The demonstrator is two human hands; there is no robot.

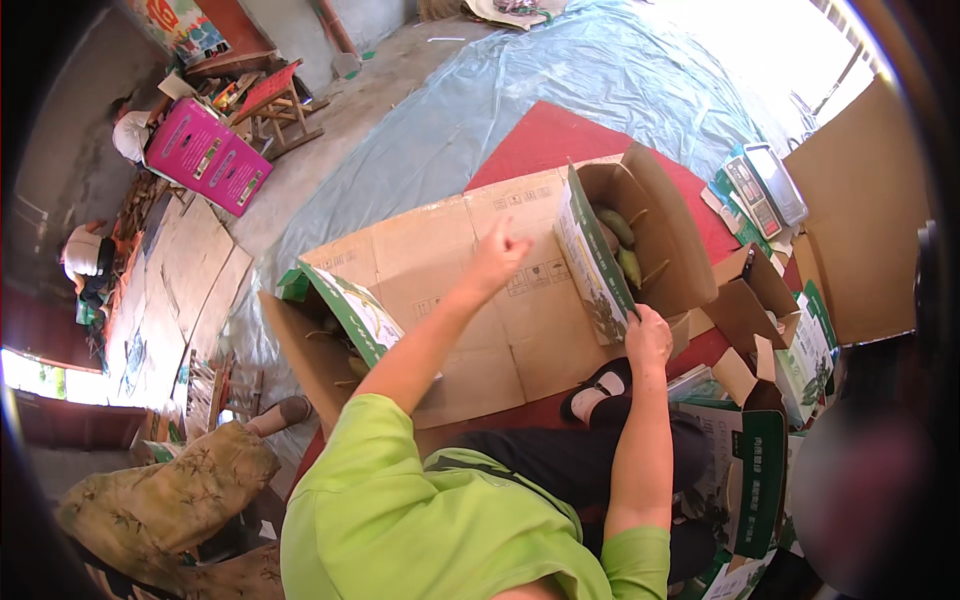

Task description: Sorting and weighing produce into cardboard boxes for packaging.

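My left hand is raised over a broad brown cardboard sheet printed with small symbols. It holds nothing; its fingers are apart and partly bent. My right hand is closed on the near corner of a green-and-white carton panel, which stands upright along the sheet's right side. Behind that panel, an open brown carton contains several oblong green fruits or vegetables. Along the sheet's left side, a matching green-and-white panel leans by another open carton, its contents mostly in shadow.
A digital scale stands at the right, near more open cartons. Blue plastic sheeting and a red mat cover the floor. At far left are two people, a pink box and a red stool.
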